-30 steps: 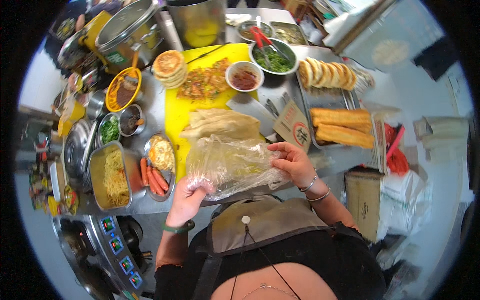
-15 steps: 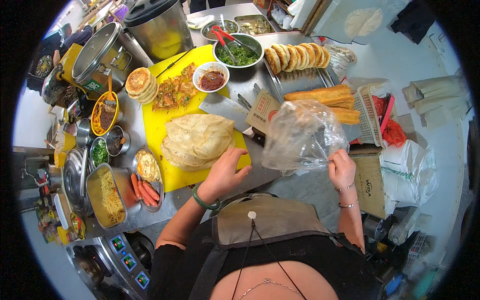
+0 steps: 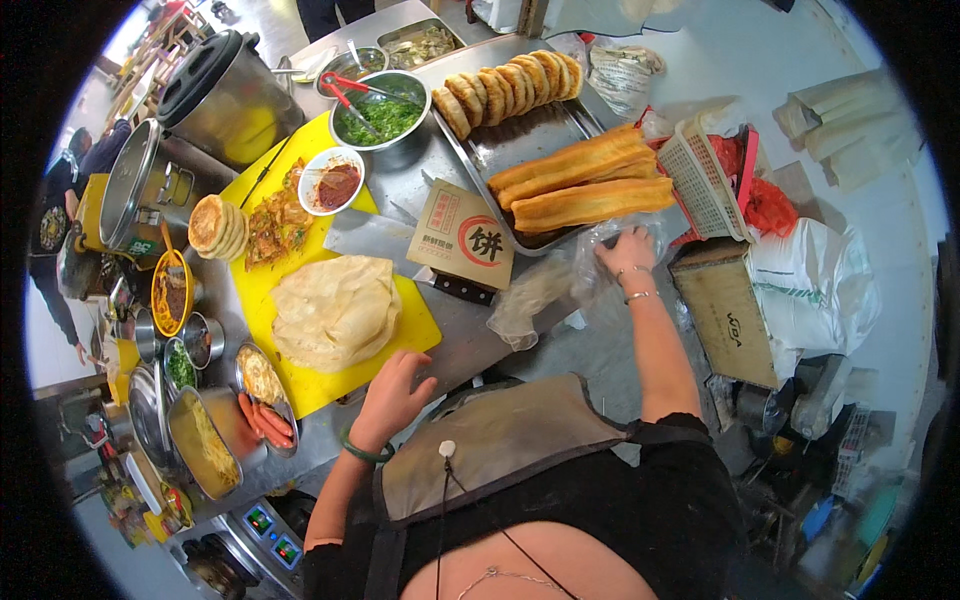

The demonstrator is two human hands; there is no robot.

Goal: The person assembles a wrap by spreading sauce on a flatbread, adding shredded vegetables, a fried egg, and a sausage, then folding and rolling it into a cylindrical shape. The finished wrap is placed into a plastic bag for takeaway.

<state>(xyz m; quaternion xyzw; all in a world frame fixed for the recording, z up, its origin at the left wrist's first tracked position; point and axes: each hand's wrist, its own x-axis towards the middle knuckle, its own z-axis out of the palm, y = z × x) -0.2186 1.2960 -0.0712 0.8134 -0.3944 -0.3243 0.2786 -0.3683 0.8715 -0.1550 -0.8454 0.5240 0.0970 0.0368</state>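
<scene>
My right hand (image 3: pixel 628 254) presses a clear plastic bag (image 3: pixel 545 287) down on the steel counter, beside the tray of long fried dough sticks (image 3: pixel 575 185). My left hand (image 3: pixel 392 392) rests with fingers spread at the near corner of the yellow cutting board (image 3: pixel 300 300). It holds nothing. A stack of thin flatbreads (image 3: pixel 335 308) lies on that board just beyond the left hand. A brown paper bag (image 3: pixel 463 234) sits between the board and the tray.
Round sesame buns (image 3: pixel 505 85) line the tray's far side. Bowls of red sauce (image 3: pixel 335 183) and chopped greens (image 3: pixel 382 115), small thick pancakes (image 3: pixel 215 225), tins of sausages (image 3: pixel 262 420) and fillings crowd the left. A white basket (image 3: pixel 705 175) and carton (image 3: pixel 725 310) stand right.
My right hand carried the plastic bag off the flatbreads, lifted it to the right, then laid it on the counter by the tray. My left hand let go and dropped to the board's edge.
</scene>
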